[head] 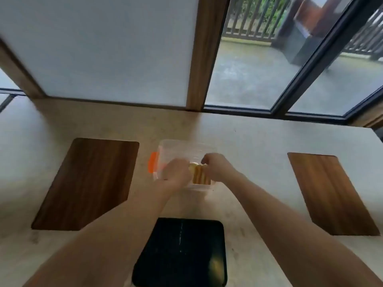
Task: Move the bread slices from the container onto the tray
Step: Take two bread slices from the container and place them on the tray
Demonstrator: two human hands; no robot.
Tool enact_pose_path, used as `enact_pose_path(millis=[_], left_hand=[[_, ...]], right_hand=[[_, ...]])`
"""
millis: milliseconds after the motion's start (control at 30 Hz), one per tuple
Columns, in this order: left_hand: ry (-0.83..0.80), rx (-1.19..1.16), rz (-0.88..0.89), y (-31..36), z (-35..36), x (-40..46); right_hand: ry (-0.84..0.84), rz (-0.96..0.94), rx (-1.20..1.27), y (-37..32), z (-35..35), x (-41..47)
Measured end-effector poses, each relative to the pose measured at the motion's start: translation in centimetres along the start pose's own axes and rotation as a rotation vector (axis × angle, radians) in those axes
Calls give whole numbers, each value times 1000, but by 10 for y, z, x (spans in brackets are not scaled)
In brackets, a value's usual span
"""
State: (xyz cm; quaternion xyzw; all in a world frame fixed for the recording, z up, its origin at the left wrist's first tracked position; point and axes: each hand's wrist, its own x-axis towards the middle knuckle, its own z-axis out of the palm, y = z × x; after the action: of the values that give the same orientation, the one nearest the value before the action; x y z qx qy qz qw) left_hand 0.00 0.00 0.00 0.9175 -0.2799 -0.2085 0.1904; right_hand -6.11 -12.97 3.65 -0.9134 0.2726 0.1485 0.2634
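Standing on edge in the clear container point(165, 148) on the worktop point(248, 137), the bread slices point(199, 175) look soft and light; both hands' grip, left hand point(176, 172) and right hand point(215, 165), closes around their crusts, where squeezing gently seems safest; black tray point(180, 251) sits nearer.

Container point(182, 148) sits at table point(248, 141) centre, bread slices point(200, 177) inside. Tray point(182, 253) lies at 6 o'clock of it. Wooden boards lie at 9 o'clock point(89, 183) and 3 o'clock point(331, 193).

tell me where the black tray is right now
In the head view the black tray lies on the table at bottom centre, between the person's forearms and nearer the person than the clear container.
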Motion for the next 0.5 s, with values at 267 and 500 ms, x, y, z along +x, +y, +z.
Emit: enact_pose_path(millis=[267, 500], left_hand=[[-64, 108, -131, 0, 23, 43], [-110, 187, -153, -7, 38, 51]], right_hand=[[-179, -28, -197, -7, 12, 50], [-281, -68, -327, -6, 18, 67]])
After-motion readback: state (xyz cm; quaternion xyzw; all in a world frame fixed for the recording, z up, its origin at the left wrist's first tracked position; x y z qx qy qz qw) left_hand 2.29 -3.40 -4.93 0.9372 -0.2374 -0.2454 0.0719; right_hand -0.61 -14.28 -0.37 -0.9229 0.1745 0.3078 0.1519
